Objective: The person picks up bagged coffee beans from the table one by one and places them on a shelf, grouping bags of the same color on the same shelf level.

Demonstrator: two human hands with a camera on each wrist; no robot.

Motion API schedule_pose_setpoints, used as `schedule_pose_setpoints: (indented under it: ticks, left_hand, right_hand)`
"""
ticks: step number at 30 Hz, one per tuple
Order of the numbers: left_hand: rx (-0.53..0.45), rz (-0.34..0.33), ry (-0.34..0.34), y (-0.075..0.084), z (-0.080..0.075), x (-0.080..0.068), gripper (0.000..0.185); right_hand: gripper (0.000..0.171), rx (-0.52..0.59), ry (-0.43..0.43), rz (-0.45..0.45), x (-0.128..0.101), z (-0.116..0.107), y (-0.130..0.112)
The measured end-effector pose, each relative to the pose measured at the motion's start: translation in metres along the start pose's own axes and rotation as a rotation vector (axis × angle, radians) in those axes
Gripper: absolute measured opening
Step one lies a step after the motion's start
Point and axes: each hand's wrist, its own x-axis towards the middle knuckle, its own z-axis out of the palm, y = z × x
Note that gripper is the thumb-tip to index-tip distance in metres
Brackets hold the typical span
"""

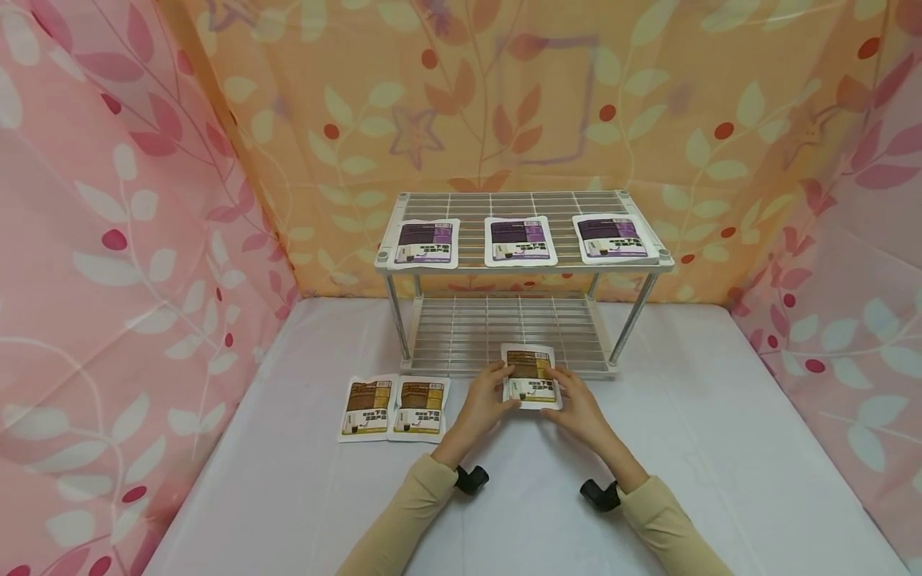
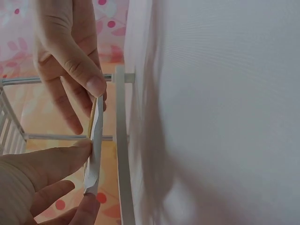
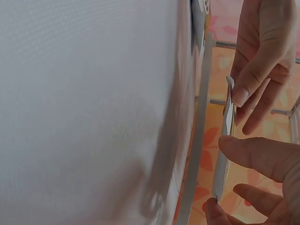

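Note:
My left hand [image 1: 484, 396] and right hand [image 1: 579, 406] hold a flat white packet with a brown and yellow label [image 1: 531, 376] between them, by its left and right edges. In the left wrist view the packet [image 2: 96, 136] appears edge-on, thumbs on one side and fingertips behind. From the right wrist, the packet [image 3: 224, 145] is pinched the same way and looks raised off the cloth. It is at the front edge of the rack's lower shelf [image 1: 461, 332]. Two similar brown-labelled packets, a left one [image 1: 366, 410] and a right one [image 1: 419, 410], lie side by side left of my hands.
On the rack's upper shelf [image 1: 468, 206] lie three purple-labelled packets: left [image 1: 426, 242], middle [image 1: 519, 241] and right [image 1: 612, 238]. Metal posts [image 1: 634, 316] join the two shelves. White cloth [image 1: 302, 512] covers the table, with patterned curtains [image 1: 346, 136] around it.

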Motion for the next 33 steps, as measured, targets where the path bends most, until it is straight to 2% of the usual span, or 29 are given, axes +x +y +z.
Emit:
schedule_pose_setpoints:
  ticks: [5,12,15,21,25,33]
  left_hand:
    - [0.008,-0.001,-0.005,0.004,0.002,0.002,0.062]
    - [-0.046,-0.011,0.069,0.003,0.007,0.008,0.059]
    - [-0.064,0.01,0.098,0.003,0.009,0.009,0.057]
    - [-0.105,0.017,0.129,0.001,0.013,0.013,0.055]
    - [-0.103,0.01,0.105,0.002,0.016,0.018,0.054]
    - [-0.071,-0.007,0.014,0.005,0.023,0.023,0.059]
  right_hand:
    - [0.072,-0.015,0.005,0.003,0.0,-0.002,0.004]
    - [0.072,-0.005,0.021,0.013,0.0,-0.006,0.007]
    - [0.072,0.001,0.038,0.015,0.001,-0.008,0.009]
    - [0.071,0.011,0.048,0.015,0.002,-0.012,0.01]
    - [0.066,-0.007,0.035,0.019,0.004,-0.016,0.01]
    - [0.059,-0.084,0.046,0.003,0.007,-0.024,0.015]
